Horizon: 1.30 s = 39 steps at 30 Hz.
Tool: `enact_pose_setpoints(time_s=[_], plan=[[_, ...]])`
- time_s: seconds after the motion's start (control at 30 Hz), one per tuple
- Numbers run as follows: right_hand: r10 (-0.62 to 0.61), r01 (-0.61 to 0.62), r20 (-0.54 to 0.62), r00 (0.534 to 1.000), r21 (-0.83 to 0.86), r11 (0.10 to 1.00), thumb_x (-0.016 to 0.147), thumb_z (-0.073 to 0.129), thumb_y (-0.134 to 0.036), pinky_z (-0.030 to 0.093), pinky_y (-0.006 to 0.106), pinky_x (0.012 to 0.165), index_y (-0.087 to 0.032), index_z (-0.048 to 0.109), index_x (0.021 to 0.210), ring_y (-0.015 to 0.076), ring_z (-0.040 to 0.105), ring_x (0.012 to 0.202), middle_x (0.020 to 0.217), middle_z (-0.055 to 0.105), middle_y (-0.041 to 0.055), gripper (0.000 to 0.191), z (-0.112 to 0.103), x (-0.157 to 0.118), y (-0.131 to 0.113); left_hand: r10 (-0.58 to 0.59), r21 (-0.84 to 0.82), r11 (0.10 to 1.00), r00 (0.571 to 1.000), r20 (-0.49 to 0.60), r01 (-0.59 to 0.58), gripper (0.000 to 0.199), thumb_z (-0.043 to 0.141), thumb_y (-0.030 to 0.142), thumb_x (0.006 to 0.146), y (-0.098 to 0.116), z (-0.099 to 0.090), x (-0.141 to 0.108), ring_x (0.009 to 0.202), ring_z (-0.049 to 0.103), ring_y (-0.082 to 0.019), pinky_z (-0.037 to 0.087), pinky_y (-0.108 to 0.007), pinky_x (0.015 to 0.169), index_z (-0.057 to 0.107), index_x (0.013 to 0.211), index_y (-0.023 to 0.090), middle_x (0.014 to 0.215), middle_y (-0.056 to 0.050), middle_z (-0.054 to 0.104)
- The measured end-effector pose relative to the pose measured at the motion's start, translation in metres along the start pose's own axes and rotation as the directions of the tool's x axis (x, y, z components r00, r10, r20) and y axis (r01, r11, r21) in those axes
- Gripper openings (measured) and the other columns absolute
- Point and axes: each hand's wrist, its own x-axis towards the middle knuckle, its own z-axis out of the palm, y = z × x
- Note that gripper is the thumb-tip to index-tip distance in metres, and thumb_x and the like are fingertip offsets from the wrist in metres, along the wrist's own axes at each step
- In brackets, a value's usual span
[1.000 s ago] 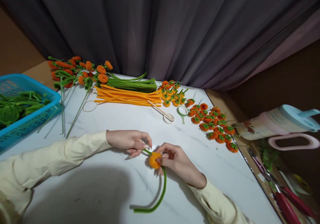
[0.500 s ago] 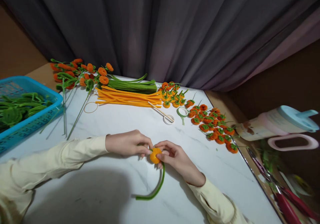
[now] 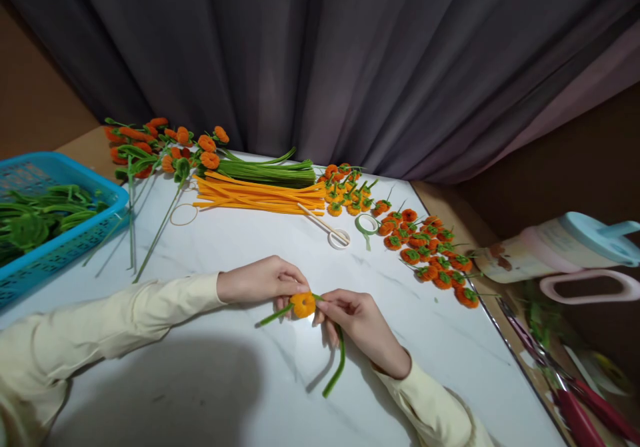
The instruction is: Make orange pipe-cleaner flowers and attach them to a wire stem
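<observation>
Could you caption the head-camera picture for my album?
Left hand holds an orange pumpkin shape, right hand a green strip.

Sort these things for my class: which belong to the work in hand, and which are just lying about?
Belonging to the work:
- yellow ball and green strip, both held
- probably yellow strips, green bundle

Seemingly just lying about:
- cup
- red-handled tool
</observation>
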Motion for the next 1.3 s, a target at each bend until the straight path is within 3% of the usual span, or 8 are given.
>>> enact_pose_setpoints(time_s=[0.2, 0.4, 0.5, 0.6, 0.83, 1.0, 1.17, 1.3], plan=[[-0.112, 0.085, -0.105, 0.988, -0.233, 0.969, 0.082, 0.057, -0.044, 0.031, 0.022, 0.039, -0.016, 0.065, 0.068, 0.0081, 0.039, 0.035, 0.049, 0.055, 0.0002, 0.032, 0.001, -0.002, 0.007, -0.030, -0.224, 0.974, 0.998, 0.062, 0.044, 0.040, 0.062, 0.043, 0.077, -0.001, 0.001, -0.001, 0.056, 0.061, -0.012, 0.048, -0.024, 0.058, 0.063, 0.095, 0.007, 0.077, -0.009, 0.068], [-0.282, 0.225, -0.064, 0.957, -0.450, 0.864, 0.086, 0.051, -0.033, 0.034, 0.023, 0.048, -0.017, 0.067, 0.065, 0.0115, 0.044, 0.046, 0.055, 0.059, 0.0022, 0.031, 0.003, -0.005, 0.003, -0.023, -0.109, 0.994, 0.999, 0.038, 0.027, 0.035, 0.058, 0.037, 0.080, -0.007, 0.002, -0.001, 0.054, 0.059, -0.011, 0.046, -0.024, 0.056, 0.064, 0.095, 0.006, 0.079, -0.009, 0.067], [-0.302, 0.254, -0.025, 0.953, -0.478, 0.841, 0.085, 0.050, -0.029, 0.035, 0.024, 0.051, -0.018, 0.067, 0.065, 0.0128, 0.047, 0.050, 0.057, 0.061, 0.0026, 0.030, 0.005, -0.005, 0.003, 0.033, 0.062, 0.998, 0.999, 0.010, -0.034, 0.032, 0.055, 0.035, 0.081, -0.006, 0.003, -0.001, 0.065, 0.059, -0.013, 0.045, -0.023, 0.061, 0.066, 0.094, 0.007, 0.081, -0.008, 0.067], [-0.308, 0.273, 0.001, 0.951, -0.467, 0.841, 0.084, 0.049, -0.027, 0.036, 0.024, 0.051, -0.018, 0.068, 0.066, 0.0128, 0.048, 0.050, 0.058, 0.062, 0.0027, 0.028, 0.007, -0.004, 0.005, 0.071, 0.154, 0.985, 0.997, 0.018, -0.073, 0.029, 0.056, 0.033, 0.080, -0.006, 0.006, -0.001, 0.072, 0.058, -0.014, 0.043, -0.022, 0.065, 0.066, 0.093, 0.008, 0.085, -0.008, 0.068], [-0.092, 0.083, -0.136, 0.986, -0.075, 0.994, 0.079, 0.058, -0.038, 0.035, 0.022, 0.037, -0.015, 0.063, 0.085, 0.0088, 0.045, 0.037, 0.060, 0.060, 0.0010, 0.025, 0.005, 0.009, 0.006, 0.012, -0.128, 0.992, 0.994, 0.104, 0.001, 0.043, 0.052, 0.051, 0.082, -0.008, -0.007, 0.006, 0.046, 0.052, -0.010, 0.041, -0.023, 0.049, 0.049, 0.099, 0.011, 0.065, -0.003, 0.063], [-0.045, 0.025, 0.091, 0.995, 0.218, 0.976, 0.073, 0.066, -0.035, 0.051, 0.027, 0.049, -0.013, 0.054, 0.095, 0.0146, 0.060, 0.049, 0.066, 0.062, 0.0019, 0.033, -0.008, 0.032, -0.014, 0.118, -0.003, 0.993, 0.992, 0.032, -0.118, 0.029, 0.050, 0.039, 0.085, -0.009, -0.028, 0.003, 0.044, 0.043, -0.007, 0.037, -0.019, 0.045, 0.045, 0.097, 0.013, 0.062, 0.001, 0.060], [0.007, -0.106, 0.354, 0.935, 0.261, 0.960, 0.064, 0.066, -0.016, 0.056, 0.035, 0.064, -0.013, 0.055, 0.098, 0.0199, 0.067, 0.067, 0.092, 0.063, 0.0066, 0.036, -0.015, 0.056, -0.035, 0.163, 0.220, 0.962, 0.987, 0.015, -0.162, 0.012, 0.045, 0.028, 0.086, -0.005, -0.035, -0.002, 0.040, 0.035, -0.006, 0.030, -0.017, 0.042, 0.044, 0.086, 0.016, 0.053, 0.005, 0.055], [0.027, -0.121, 0.414, 0.910, 0.204, 0.971, 0.066, 0.063, -0.018, 0.055, 0.035, 0.063, -0.011, 0.055, 0.092, 0.0199, 0.068, 0.062, 0.080, 0.064, 0.0058, 0.029, -0.010, 0.069, -0.038, 0.150, 0.287, 0.948, 0.988, -0.022, -0.137, 0.016, 0.044, 0.028, 0.087, 0.000, -0.038, -0.003, 0.042, 0.035, -0.006, 0.029, -0.016, 0.044, 0.049, 0.078, 0.015, 0.051, 0.005, 0.053]])
